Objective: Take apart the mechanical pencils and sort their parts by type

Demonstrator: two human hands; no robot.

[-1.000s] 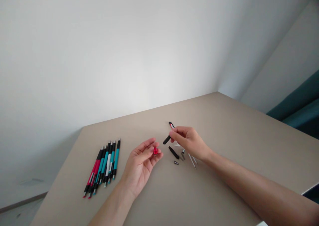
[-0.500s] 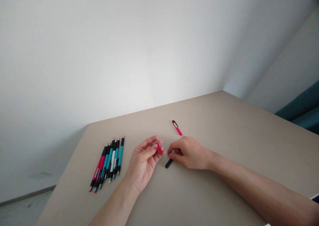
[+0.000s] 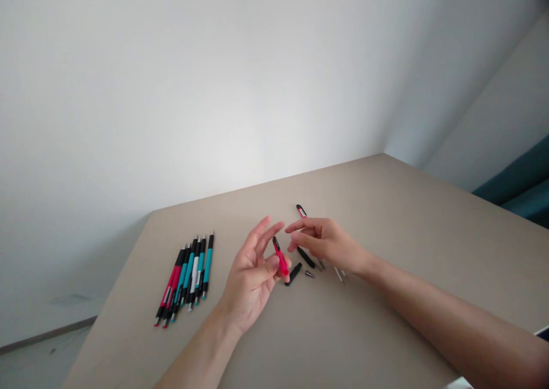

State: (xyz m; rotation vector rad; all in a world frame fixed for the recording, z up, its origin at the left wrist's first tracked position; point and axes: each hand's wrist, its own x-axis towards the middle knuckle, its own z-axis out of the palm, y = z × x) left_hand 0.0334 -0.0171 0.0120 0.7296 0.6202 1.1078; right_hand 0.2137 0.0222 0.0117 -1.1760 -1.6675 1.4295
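Note:
My left hand [image 3: 253, 272] pinches a red pen barrel [image 3: 281, 260] with a black end between thumb and fingers, its other fingers raised. Close by on the right, my right hand [image 3: 323, 239] hovers with its fingers apart, and nothing shows between them. Below the hands lie two black pen grips [image 3: 306, 257], a small silver pen tip [image 3: 309, 274] and thin pen refills [image 3: 339, 275], partly hidden by my right hand and wrist. Behind my right hand a second red pen barrel [image 3: 302, 211] with a black end is partly covered.
Several assembled pens [image 3: 189, 274] with red, teal and white barrels lie side by side to the left. The beige table [image 3: 364, 343] meets a white wall [image 3: 240, 91] at the back. A dark teal cloth [image 3: 518, 183] hangs at the right edge.
The red barrel in my left hand has swung so its length and black end show. My right hand has risen off the black grip, revealing the other small parts beneath.

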